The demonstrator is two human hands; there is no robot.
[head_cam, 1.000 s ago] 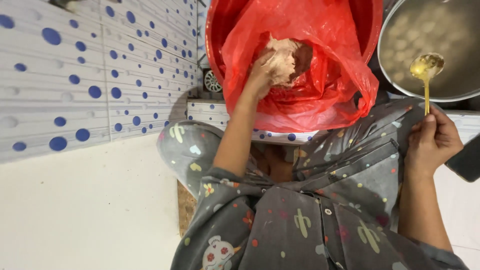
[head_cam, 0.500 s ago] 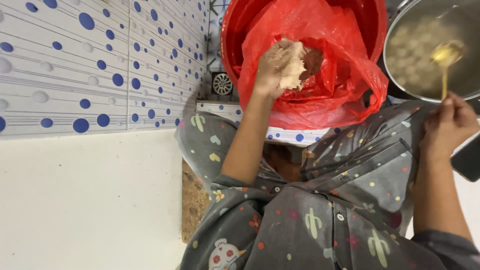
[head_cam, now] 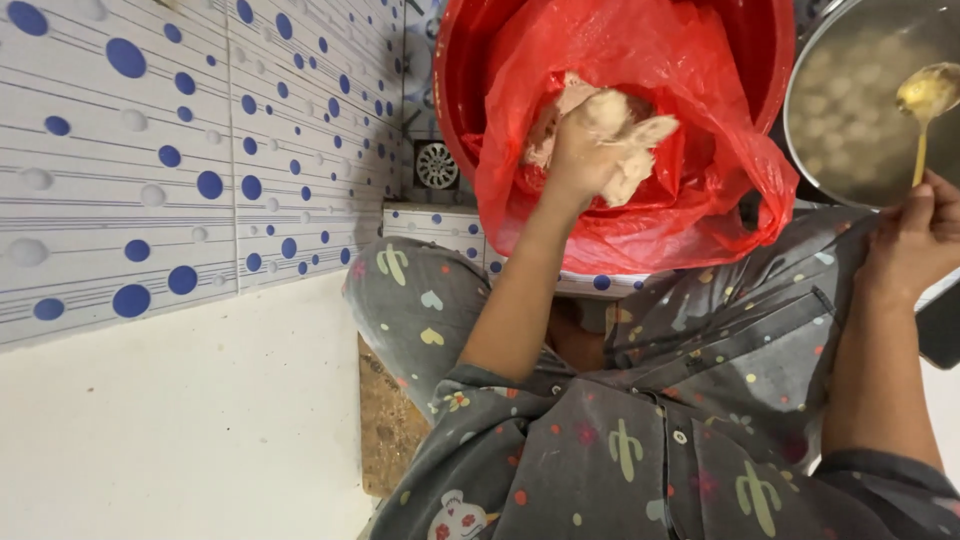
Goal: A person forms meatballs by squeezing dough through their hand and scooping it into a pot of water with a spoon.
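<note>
My left hand point(head_cam: 580, 150) reaches into a red plastic bag point(head_cam: 700, 60) that lines a red basin point(head_cam: 455, 90). Its fingers are closed on a lump of pale pinkish paste point(head_cam: 645, 150), squeezing it above the rest of the paste in the bag. My right hand point(head_cam: 915, 235) grips the handle of a golden spoon point(head_cam: 925, 95). The spoon's bowl, carrying some paste, hangs over a round metal pot point(head_cam: 850, 110) of cloudy liquid with several pale balls in it. My knees, in grey patterned cloth, sit just below basin and pot.
A white tiled wall with blue dots point(head_cam: 150, 150) runs along the left. A round floor drain point(head_cam: 437, 165) lies beside the basin. A worn wooden board point(head_cam: 385, 420) is under my leg. A dark object point(head_cam: 940, 320) shows at the right edge.
My left hand has gathered and squeezed a lump of paste in the bag. My right hand has carried the spoon from the pot's rim to over the liquid.
</note>
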